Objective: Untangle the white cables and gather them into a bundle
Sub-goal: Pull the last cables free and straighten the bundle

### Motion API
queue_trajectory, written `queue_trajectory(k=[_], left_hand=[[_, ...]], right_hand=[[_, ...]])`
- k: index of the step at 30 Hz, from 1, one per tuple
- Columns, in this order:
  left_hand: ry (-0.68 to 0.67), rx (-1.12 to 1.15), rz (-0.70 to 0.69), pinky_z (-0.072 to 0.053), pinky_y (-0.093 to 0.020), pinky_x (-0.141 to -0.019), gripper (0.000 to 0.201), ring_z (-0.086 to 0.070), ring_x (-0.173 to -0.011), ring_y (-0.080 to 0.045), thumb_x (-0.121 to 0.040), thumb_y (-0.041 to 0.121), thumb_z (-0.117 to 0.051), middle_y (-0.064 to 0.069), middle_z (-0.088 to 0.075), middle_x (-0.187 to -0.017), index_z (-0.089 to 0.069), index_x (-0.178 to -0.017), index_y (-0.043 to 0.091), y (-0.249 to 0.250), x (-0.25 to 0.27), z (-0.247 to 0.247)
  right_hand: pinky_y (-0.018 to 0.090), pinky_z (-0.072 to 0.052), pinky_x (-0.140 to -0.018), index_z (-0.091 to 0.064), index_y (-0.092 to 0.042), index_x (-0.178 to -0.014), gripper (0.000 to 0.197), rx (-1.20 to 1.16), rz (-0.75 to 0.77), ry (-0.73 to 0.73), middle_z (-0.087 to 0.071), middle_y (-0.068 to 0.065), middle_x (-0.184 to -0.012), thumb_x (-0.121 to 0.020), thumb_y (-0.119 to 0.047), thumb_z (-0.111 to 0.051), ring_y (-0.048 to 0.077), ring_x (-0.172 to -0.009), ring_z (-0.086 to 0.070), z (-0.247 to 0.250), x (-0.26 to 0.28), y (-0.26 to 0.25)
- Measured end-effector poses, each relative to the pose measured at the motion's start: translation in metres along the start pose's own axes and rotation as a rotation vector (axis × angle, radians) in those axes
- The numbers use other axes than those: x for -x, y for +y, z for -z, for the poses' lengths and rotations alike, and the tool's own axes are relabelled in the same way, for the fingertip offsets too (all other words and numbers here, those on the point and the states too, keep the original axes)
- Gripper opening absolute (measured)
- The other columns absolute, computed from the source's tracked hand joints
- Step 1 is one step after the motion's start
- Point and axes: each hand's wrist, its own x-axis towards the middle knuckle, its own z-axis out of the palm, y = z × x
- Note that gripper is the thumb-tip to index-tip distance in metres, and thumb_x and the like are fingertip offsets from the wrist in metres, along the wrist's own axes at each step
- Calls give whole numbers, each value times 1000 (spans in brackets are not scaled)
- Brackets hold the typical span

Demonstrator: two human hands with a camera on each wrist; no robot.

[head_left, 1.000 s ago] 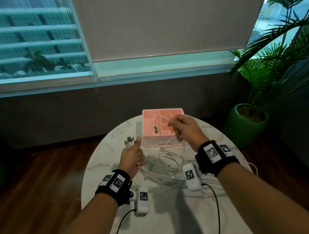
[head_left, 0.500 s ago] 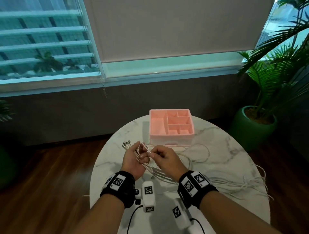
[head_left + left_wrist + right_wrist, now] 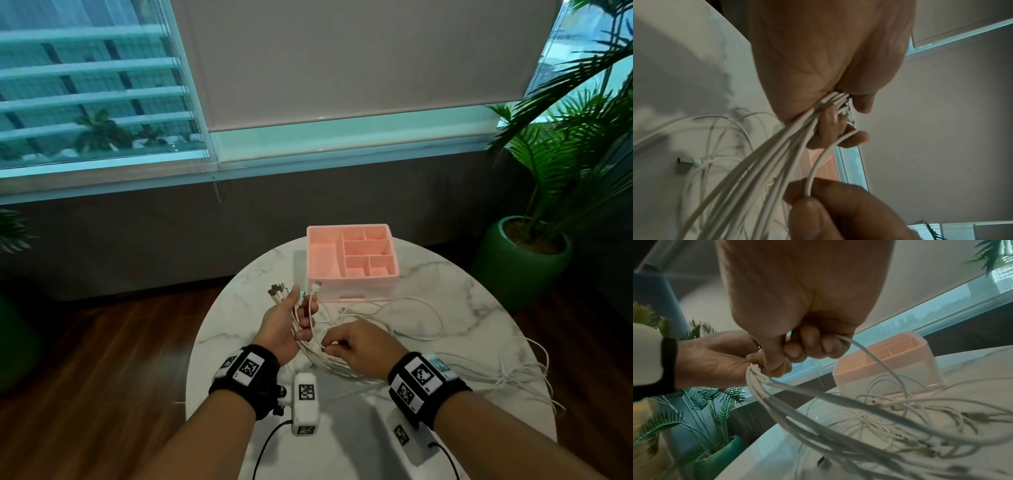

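Note:
My left hand point(image 3: 297, 320) grips a bundle of white cables point(image 3: 310, 354) over the marble table point(image 3: 239, 308). Their connector ends point(image 3: 279, 291) stick up past the thumb. In the left wrist view the fingers point(image 3: 828, 126) curl round the cables point(image 3: 777, 162). My right hand point(image 3: 329, 346) is just right of the left and pinches a single cable point(image 3: 813, 170) that loops up into the left hand. The right wrist view shows its fingers point(image 3: 807, 347) curled on that cable point(image 3: 869, 356). The cables' long tails point(image 3: 513, 373) trail loosely across the table to the right.
A pink divided organiser box point(image 3: 352, 260) stands at the table's far side, with cable loops point(image 3: 411, 318) in front of it. A loose connector point(image 3: 684, 162) lies on the table. A potted palm in a green pot point(image 3: 520, 260) stands on the floor at the right.
My right hand drew back from the pink box to my left hand with a cable, then slid lower along it. The left hand has kept hold of the bundle.

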Motion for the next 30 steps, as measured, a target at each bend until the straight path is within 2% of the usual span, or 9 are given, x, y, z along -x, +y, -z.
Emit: queue_trajectory(k=[3,7,10,13,16,20,24,28,30], left_hand=[[48,-39,-13,-25,-18,-37,34,-38,-50,-8,-100,42,-58,4,-46,-64,-64,-95,10,-3,2,0],[190,-137,-155,-28,-20,-39,31,-36,-51,-10,-97,40,-65,4,-36,-58,-53,-80,17,-2,2,-1],[290,13,-217,-37,-24,-43,33,-37,-45,-11,-99,39,-62,5,-32,-53,-48,-77,20,4,-5,6],[307,203,-259,-44,-27,-48,37,-32,-41,-11,-102,41,-58,5,-27,-52,-43,-76,20,14,-6,17],[316,156,-274,-26,-20,-36,38,-23,-39,-8,-102,42,-56,7,-24,-52,-41,-75,21,10,-6,20],[276,43,-290,-15,-18,-37,45,-19,-40,-7,-103,42,-55,7,-24,-52,-34,-68,24,-2,-6,11],[274,-4,-291,-14,-16,-37,47,-19,-38,-7,-103,41,-55,8,-24,-50,-31,-66,24,9,-3,18],[329,82,-307,-13,-15,-35,45,-18,-36,-5,-103,42,-53,10,-24,-49,-32,-69,24,24,0,35],[340,75,-314,-14,-15,-36,44,-18,-37,-6,-103,42,-54,10,-24,-49,-32,-70,24,23,0,36]], right_hand=[[32,-53,-82,-74,-31,-103,16,-8,-42,-9,-73,-7,-89,-94,-36,-63,10,-82,-64,3,4,7],[29,-53,-81,-73,-34,-107,19,-106,-117,16,-73,-7,-92,-94,-42,-61,8,-84,-66,-1,4,18],[27,-47,-74,-70,-29,-103,17,-22,-179,-38,-66,-12,-86,-96,-35,-57,8,-79,-61,-4,12,38],[32,-50,-80,-63,-33,-95,13,99,-365,-5,-69,-4,-96,-92,-24,-55,19,-90,-64,5,33,78],[34,-52,-71,-62,-32,-95,17,114,-443,156,-69,-2,-85,-94,-18,-51,20,-78,-64,18,46,102],[21,-40,-56,-61,-23,-99,18,40,-441,431,-56,-8,-67,-95,-8,-53,9,-60,-54,36,33,101],[36,-56,-64,-60,-19,-89,20,-123,-675,737,-61,11,-78,-89,-1,-52,32,-71,-62,65,28,128],[40,-50,-80,-65,-20,-89,17,42,-879,597,-58,20,-107,-89,-6,-55,43,-95,-58,83,56,160],[42,-50,-84,-65,-19,-95,9,8,-921,553,-56,18,-108,-94,-15,-57,41,-96,-57,87,66,167]])
